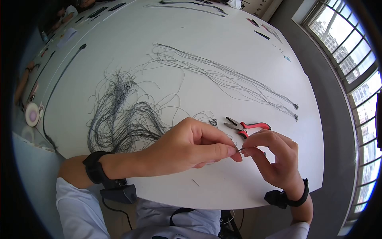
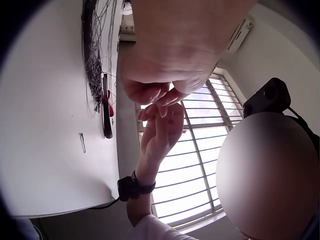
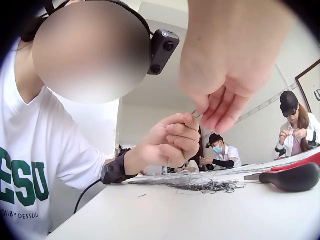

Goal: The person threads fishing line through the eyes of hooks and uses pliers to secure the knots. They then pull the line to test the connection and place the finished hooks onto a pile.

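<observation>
Nearest the table edge: the left hand [image 1: 191, 147] and right hand [image 1: 272, 157] meet just above the white table [image 1: 223, 187], fingertips almost touching.
Left grip: thumb and forefinger are pressed together on a thin dark strand [image 1: 240, 149]; the other fingers curl loosely beneath.
Right grip: thumb and forefinger pinch the same strand from the other side, close against the left fingertips, so only a very short piece shows between them.
Strand position: held in the air between the two pinches; whether it trails back to the heap I cannot tell.
Doing it well, as I judge: keep both pinches close together and steady so the fine strand stays taut and does not slip; work with the fingertips only, wrists quiet.
Risk: so thin a strand could slide out unnoticed or kink if twisted hard.
Just behind the hands: red-handled pliers [image 1: 244, 127] lie flat on the table, untouched, jaws pointing toward the left.
Further left: a tangled heap of dark strands [image 1: 119, 119] spreads over the table.
Beyond: a long loose bundle of strands [image 1: 227, 77] stretches toward the right, ending in small dark knots.
</observation>
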A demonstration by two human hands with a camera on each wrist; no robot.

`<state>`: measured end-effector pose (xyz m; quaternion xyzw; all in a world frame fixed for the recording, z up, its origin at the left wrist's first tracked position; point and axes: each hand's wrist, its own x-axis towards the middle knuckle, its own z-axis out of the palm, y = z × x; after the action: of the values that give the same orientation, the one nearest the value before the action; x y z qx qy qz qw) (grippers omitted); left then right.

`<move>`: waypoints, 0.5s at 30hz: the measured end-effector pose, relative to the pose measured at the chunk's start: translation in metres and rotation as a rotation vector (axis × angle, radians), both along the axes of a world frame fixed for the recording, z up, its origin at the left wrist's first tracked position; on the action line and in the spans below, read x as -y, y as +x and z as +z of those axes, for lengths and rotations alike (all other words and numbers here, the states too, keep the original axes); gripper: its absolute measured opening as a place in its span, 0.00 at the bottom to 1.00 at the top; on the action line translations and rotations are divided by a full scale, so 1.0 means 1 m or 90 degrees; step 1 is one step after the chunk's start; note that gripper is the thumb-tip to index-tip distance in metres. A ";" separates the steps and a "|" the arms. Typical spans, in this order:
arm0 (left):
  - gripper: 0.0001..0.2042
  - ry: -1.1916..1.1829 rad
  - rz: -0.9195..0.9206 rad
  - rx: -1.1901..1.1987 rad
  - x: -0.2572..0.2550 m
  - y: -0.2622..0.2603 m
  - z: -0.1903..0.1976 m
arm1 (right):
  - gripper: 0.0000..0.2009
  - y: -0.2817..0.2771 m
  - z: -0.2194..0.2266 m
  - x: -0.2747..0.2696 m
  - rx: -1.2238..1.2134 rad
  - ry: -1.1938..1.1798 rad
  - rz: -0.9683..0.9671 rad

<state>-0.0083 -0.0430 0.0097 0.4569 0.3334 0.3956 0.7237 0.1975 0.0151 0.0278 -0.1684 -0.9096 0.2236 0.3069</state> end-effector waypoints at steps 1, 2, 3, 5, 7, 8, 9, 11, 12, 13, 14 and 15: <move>0.09 0.002 0.013 -0.007 0.001 0.001 -0.001 | 0.09 -0.001 -0.001 0.000 -0.009 0.012 -0.003; 0.09 0.004 0.025 -0.014 0.001 0.001 -0.002 | 0.09 -0.001 -0.001 0.000 -0.018 0.024 -0.006; 0.09 0.004 0.025 -0.015 0.001 0.001 -0.002 | 0.09 -0.001 -0.001 0.001 -0.018 0.024 -0.006; 0.10 -0.013 0.027 -0.004 0.002 0.001 -0.003 | 0.10 0.000 0.000 0.004 0.009 0.116 -0.047; 0.10 0.007 0.042 -0.021 0.003 0.002 -0.001 | 0.10 -0.002 0.000 0.007 0.006 0.097 -0.059; 0.10 0.028 0.057 -0.039 0.003 0.002 0.000 | 0.10 -0.003 0.000 0.008 0.003 0.079 -0.070; 0.10 0.028 0.057 -0.039 0.004 0.002 0.000 | 0.10 -0.005 -0.001 0.010 0.003 0.079 -0.070; 0.10 0.060 0.088 -0.036 0.004 0.003 -0.003 | 0.09 -0.007 -0.004 0.012 -0.058 -0.047 -0.121; 0.10 0.060 0.088 -0.037 0.004 0.004 -0.004 | 0.09 -0.005 -0.004 0.013 -0.058 -0.047 -0.121; 0.10 0.067 0.108 -0.037 0.004 0.005 -0.005 | 0.08 -0.003 -0.003 0.013 -0.054 -0.099 -0.127; 0.10 0.073 0.128 -0.037 0.005 0.005 -0.005 | 0.08 -0.002 -0.002 0.014 -0.050 -0.151 -0.133; 0.10 0.073 0.128 -0.038 0.005 0.005 -0.005 | 0.08 -0.004 -0.001 0.016 -0.050 -0.151 -0.133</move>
<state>-0.0036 -0.0482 0.0046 0.4735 0.3754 0.4709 0.6427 0.1939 -0.0007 0.0270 -0.2880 -0.8416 0.3029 0.3420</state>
